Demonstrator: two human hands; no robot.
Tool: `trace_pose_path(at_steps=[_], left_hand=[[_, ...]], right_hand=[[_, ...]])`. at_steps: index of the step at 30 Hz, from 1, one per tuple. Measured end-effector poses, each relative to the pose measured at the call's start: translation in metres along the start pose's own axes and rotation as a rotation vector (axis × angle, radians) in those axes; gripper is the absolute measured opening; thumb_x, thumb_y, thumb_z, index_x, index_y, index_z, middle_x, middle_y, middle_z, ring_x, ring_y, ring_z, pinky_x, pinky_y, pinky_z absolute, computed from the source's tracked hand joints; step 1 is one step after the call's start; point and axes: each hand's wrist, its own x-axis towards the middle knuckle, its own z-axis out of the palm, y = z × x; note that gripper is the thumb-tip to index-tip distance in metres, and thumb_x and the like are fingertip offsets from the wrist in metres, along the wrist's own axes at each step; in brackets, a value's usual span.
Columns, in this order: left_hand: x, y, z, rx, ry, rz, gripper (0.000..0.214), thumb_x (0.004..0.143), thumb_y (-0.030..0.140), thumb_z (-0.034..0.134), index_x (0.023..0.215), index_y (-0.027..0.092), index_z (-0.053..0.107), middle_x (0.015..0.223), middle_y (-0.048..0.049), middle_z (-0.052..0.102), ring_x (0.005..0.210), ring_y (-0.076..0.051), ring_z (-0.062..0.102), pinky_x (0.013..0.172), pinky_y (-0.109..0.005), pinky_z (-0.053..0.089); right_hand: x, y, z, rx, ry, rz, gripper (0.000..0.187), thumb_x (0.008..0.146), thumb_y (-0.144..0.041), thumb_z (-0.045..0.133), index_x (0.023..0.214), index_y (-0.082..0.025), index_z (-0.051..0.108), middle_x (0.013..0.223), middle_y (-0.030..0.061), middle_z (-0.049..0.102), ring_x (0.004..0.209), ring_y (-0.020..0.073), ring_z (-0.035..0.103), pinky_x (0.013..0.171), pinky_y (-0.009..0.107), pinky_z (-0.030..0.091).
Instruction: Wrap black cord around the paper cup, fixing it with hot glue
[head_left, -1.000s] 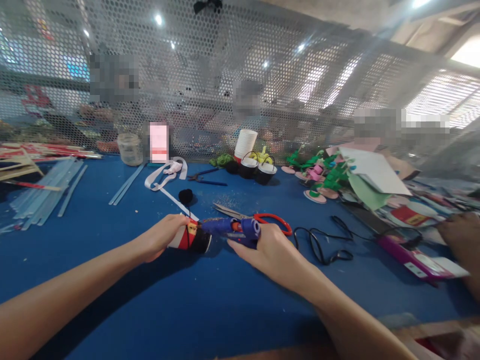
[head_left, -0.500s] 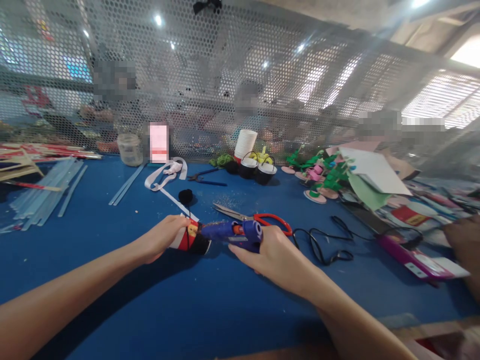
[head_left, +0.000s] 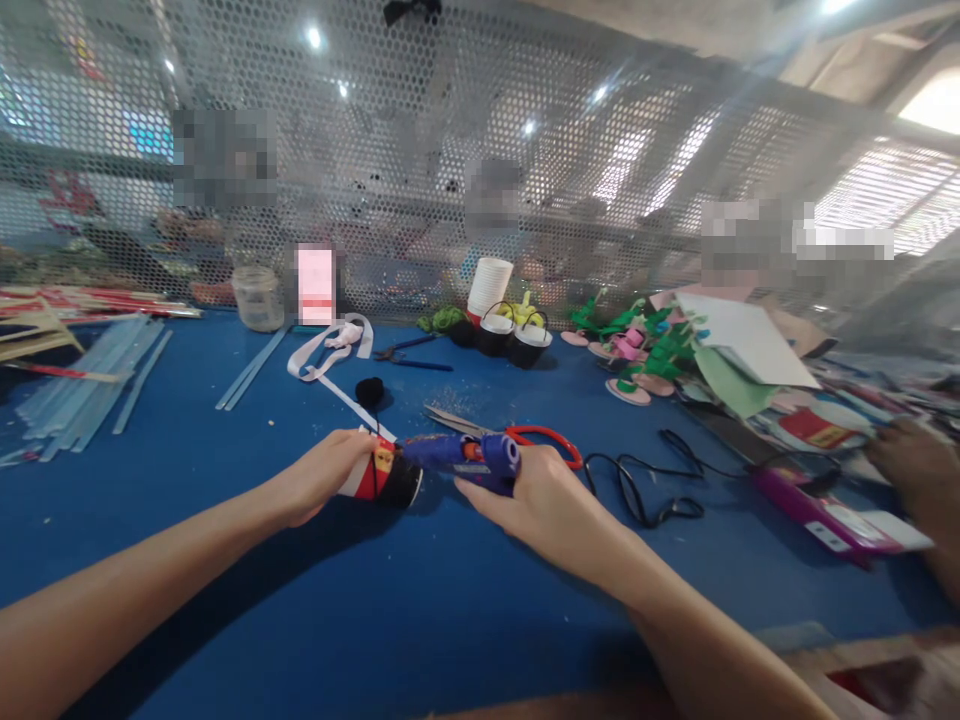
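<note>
My left hand (head_left: 334, 475) is closed around a small paper cup (head_left: 371, 480) lying on its side, banded in white, red and black, with a yellowish patch on it. My right hand (head_left: 536, 495) grips a blue glue gun (head_left: 469, 460), its nozzle pointing left at the cup's side; whether the tip touches cannot be made out. A white ribbon (head_left: 349, 400) runs from behind the cup to a loose coil. Just beyond the cup sits a black pompom or yarn ball (head_left: 369, 391). Red-handled scissors (head_left: 544, 440) lie open behind the glue gun.
Glue sticks (head_left: 94, 385) are spread at the left, near a clear jar (head_left: 257, 298) and pliers (head_left: 412, 355). Stacked cups (head_left: 491, 285) and small black-and-white buckets (head_left: 531, 345) stand at the back. Rightward are green-pink crafts (head_left: 637, 350), a black cord (head_left: 637, 490), a purple pouch (head_left: 821, 515) and another person's hand (head_left: 911, 455).
The glue gun and both my hands hold nearly the same pose at the cup. At the right edge, the other person's hand has shifted slightly left and up.
</note>
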Motion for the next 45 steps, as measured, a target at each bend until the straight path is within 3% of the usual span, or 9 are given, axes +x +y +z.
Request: trace_pose_path(at_steps=[11,24,31,45], left_hand=[[-0.001,0.0,-0.001,0.018,-0.072,0.016,0.018,0.066,0.025,0.045,0.059,0.014,0.057,0.05,0.0028,0.053,0.047,-0.009,0.045,0.047,-0.018,0.03],[0.001,-0.002,-0.001,-0.068,-0.048,-0.05,0.012,0.062,0.023,0.048,0.057,0.016,0.055,0.05,0.0036,0.053,0.047,-0.01,0.047,0.047,-0.02,0.033],[0.0,-0.001,-0.001,-0.107,-0.049,-0.048,0.014,0.065,0.023,0.047,0.057,0.015,0.056,0.05,0.0031,0.053,0.047,-0.01,0.046,0.047,-0.019,0.034],[-0.001,0.0,0.001,-0.127,-0.043,-0.049,0.014,0.065,0.023,0.047,0.057,0.015,0.054,0.05,0.0028,0.053,0.046,-0.01,0.047,0.047,-0.019,0.034]], right_hand=[[-0.005,-0.005,0.002,-0.036,0.044,-0.035,0.015,0.067,-0.019,0.05,0.053,-0.016,0.044,0.045,-0.005,0.044,0.04,0.0057,0.035,0.039,0.018,0.028],[-0.011,-0.011,0.002,-0.092,-0.113,-0.085,0.006,0.07,-0.016,0.047,0.065,-0.017,0.048,0.055,-0.0024,0.05,0.047,0.0081,0.042,0.045,0.018,0.03],[-0.014,-0.011,0.003,-0.126,-0.13,-0.096,0.004,0.07,-0.015,0.048,0.072,-0.018,0.051,0.06,-0.0021,0.053,0.052,0.0091,0.046,0.049,0.019,0.032],[-0.012,-0.011,0.002,-0.121,-0.135,-0.082,0.005,0.071,-0.015,0.047,0.068,-0.018,0.05,0.057,-0.0024,0.051,0.049,0.0089,0.044,0.047,0.018,0.03]])
